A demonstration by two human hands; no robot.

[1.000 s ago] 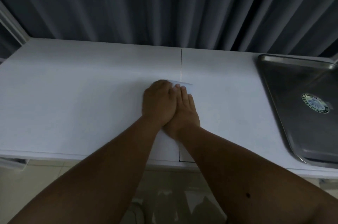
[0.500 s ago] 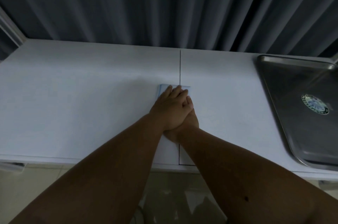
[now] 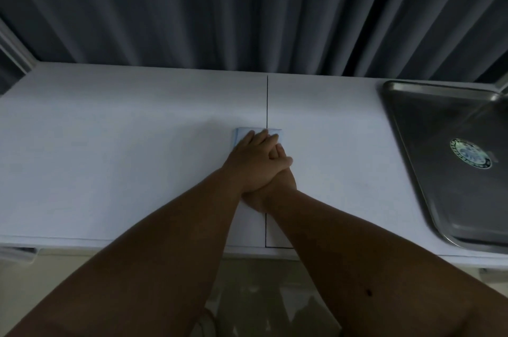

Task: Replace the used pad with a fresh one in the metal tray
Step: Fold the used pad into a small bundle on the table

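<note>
A folded light-blue and white pad [image 3: 243, 135] lies on the white table [image 3: 110, 149] across the dark seam line; only its far edge shows. My right hand [image 3: 277, 188] lies flat on the pad, mostly covered. My left hand [image 3: 251, 165] rests flat on top of the right, its fingertips touching the pad's far edge. Both press down and neither grips. The metal tray [image 3: 445, 122] sits at the table's right end, about a forearm's length from my hands. No pad is in it; only a round sticker [image 3: 471, 156] shows on its floor.
A dark pleated curtain [image 3: 247, 6] hangs right behind the table's far edge. The table's front edge runs just below my wrists, with tiled floor beneath. A pale frame [image 3: 13, 48] stands at the far left corner.
My left hand has slid from beside the right hand onto its back. Both hands have drawn back slightly toward me, uncovering more of the pad's far edge.
</note>
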